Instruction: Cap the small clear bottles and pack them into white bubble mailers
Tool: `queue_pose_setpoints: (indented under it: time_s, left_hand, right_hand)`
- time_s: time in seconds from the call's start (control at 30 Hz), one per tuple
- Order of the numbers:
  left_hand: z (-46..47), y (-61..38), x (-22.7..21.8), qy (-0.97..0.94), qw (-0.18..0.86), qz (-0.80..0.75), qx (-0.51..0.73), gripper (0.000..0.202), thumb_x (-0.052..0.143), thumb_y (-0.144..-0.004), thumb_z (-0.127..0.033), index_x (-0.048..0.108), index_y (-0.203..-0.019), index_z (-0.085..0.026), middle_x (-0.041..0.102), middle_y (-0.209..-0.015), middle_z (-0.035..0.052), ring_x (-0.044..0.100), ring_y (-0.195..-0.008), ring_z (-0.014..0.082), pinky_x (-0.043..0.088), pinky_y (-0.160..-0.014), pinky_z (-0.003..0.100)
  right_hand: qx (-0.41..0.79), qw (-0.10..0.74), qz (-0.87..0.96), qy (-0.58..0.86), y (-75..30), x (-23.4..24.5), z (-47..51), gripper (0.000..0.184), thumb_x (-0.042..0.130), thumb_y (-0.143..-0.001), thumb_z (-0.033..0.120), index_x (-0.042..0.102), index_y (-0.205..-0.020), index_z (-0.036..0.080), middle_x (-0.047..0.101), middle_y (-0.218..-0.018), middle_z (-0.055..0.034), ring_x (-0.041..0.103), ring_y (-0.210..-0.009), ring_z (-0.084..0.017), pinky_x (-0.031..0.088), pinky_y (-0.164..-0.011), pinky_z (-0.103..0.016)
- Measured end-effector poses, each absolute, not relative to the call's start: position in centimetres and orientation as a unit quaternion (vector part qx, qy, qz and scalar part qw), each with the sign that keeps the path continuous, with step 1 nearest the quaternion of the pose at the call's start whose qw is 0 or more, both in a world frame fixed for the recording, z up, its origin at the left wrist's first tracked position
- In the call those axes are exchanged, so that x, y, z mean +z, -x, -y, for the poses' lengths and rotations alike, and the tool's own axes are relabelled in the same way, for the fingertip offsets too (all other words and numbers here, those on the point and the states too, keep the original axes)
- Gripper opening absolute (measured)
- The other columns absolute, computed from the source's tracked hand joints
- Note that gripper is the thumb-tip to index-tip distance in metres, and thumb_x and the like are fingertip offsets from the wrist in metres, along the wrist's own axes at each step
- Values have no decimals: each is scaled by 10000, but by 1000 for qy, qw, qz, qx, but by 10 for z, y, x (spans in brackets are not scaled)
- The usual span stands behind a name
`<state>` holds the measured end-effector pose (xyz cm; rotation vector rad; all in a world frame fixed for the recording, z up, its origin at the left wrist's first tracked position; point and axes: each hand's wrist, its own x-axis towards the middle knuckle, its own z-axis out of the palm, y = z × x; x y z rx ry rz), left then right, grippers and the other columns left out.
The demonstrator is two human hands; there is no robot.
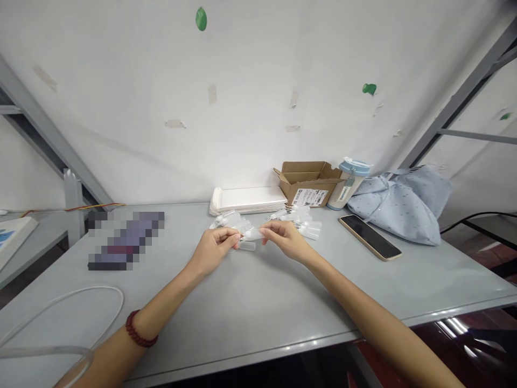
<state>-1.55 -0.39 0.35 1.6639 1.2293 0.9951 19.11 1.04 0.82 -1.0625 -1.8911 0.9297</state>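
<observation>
we hold a small clear plastic piece (pixel 253 235) between our two hands, just above the middle of the bench (pixel 230 318). our left hand (pixel 216 249) pinches its left end between thumb and curled fingers, and our right hand (pixel 286 238) closes thumb and fingertips on its right end. a clear tube (pixel 247 246) lies just below it, near the left fingers. behind our hands we see two loose clusters of similar clear pieces, the left cluster (pixel 229 217) and the right cluster (pixel 310 228).

farther back, near the wall, a stack of flat white trays (pixel 251 200) sits beside an open cardboard box (pixel 309 188), with a blue-lidded cup (pixel 348 186) at the box's right. right of the cup a pale blue cloth bag (pixel 404 207) slumps, and a phone (pixel 369 237) lies flat in front of it. we wear a dark red bracelet (pixel 139 330) on the left wrist.
</observation>
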Motion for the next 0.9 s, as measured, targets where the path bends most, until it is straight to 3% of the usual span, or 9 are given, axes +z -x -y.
queue_pose_setpoints:
  time_s: [0.4,0.7,0.9]
  left_hand:
    - [2,18,7,-654,429,-486,389,246,559,-752,-384,595,-642,-167,526,-579,-19,427,-564,113,321,-522,227]
    - [0,19,10,-639,455,-484,388,278,567,-727,-388,565,-561,-165,517,-571,-9,432,-594,124,343,-584,248]
    - [1,19,14,-651,444,-474,393,317,528,-754,-403,531,-536,-173,500,-561,-12,419,-574,122,353,-580,245]
  right_hand:
    - [375,375,748,399,-186,5,-6,282,477,-870,376,669,-869,171,659,-711,-19,571,-695,-141,409,-649,-252]
    - [254,384,787,411,-191,3,-10,237,570,-820,347,658,-982,198,676,-920,-48,583,-814,-162,436,-673,-272]
    - [283,388,772,416,-189,7,-10,221,546,-831,352,661,-939,197,688,-911,-35,591,-806,-159,439,-712,-283]
